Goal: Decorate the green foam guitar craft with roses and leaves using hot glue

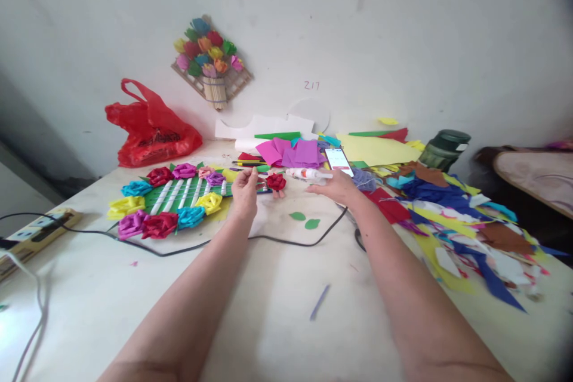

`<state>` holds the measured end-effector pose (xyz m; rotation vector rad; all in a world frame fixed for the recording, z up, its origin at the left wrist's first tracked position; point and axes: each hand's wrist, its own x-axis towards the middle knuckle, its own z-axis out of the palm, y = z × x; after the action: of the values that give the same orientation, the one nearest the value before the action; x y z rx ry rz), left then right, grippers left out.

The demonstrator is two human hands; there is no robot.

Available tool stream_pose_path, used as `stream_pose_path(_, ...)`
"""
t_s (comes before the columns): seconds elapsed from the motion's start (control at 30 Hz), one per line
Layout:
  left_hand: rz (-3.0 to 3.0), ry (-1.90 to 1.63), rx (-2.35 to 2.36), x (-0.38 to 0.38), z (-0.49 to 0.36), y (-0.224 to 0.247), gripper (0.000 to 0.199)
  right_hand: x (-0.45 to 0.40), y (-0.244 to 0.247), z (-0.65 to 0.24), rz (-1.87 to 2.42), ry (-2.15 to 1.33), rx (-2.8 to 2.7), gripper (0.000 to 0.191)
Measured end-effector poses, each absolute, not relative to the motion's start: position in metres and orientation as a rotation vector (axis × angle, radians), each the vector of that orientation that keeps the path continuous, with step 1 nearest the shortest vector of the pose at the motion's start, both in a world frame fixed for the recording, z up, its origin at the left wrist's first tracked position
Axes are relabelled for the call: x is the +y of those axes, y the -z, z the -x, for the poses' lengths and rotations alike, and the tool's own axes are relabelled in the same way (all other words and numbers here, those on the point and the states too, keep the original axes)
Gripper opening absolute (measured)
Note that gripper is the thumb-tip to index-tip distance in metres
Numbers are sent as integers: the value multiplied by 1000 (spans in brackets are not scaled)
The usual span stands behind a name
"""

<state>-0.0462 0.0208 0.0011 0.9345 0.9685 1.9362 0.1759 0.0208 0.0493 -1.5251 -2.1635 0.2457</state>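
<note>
My left hand (pixel 245 192) is closed in a pinch, with a red paper flower (pixel 276 181) at its fingertips; some fingers show behind the flower. Facing it, my right hand (pixel 333 187) is wrapped round a white glue gun (pixel 308 173) whose tip points toward the flower. A black cord (pixel 286 243) runs from below my right hand across the table. Below the flower lie two green paper leaves (pixel 312 224). Left of my left hand, a green base (pixel 157 198) with white strips is ringed by colourful paper flowers (pixel 160 225).
A red plastic bag (pixel 156 131) and a power strip (pixel 38 233) stand at left. Purple paper (pixel 307 154), a phone (pixel 339 162) and a green bottle (pixel 445 150) are at the back. Paper scraps (pixel 470 227) cover the right side. A thin purple strip (pixel 319 302) lies in front.
</note>
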Motion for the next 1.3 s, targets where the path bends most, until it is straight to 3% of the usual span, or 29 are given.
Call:
stream_pose_path(0.17, -936, -1927, 971, 19, 46, -4, 29, 20, -48, -178, 1575, -62, -2468, 40)
stream_pose_path(0.5, -968, -1907, 977, 20, 46, -3, 29, 19, -42, -174, 1681, -472, -2612, 50)
stream_pose_path(0.87, -1070, -1818, 1028, 15, 39, -4, 25, 15, -42, -161, 1826, -387, -2699, 63)
stream_pose_path(1.07, -1282, -1742, 1110, 13, 35, -1, 25, 7, -57, -152, 1730, 146, -2354, 26)
stream_pose_path(1.3, -1533, -1715, 1319, 7, 22, 1, 23, -1, -44, -119, 1180, 459, -2145, 18)
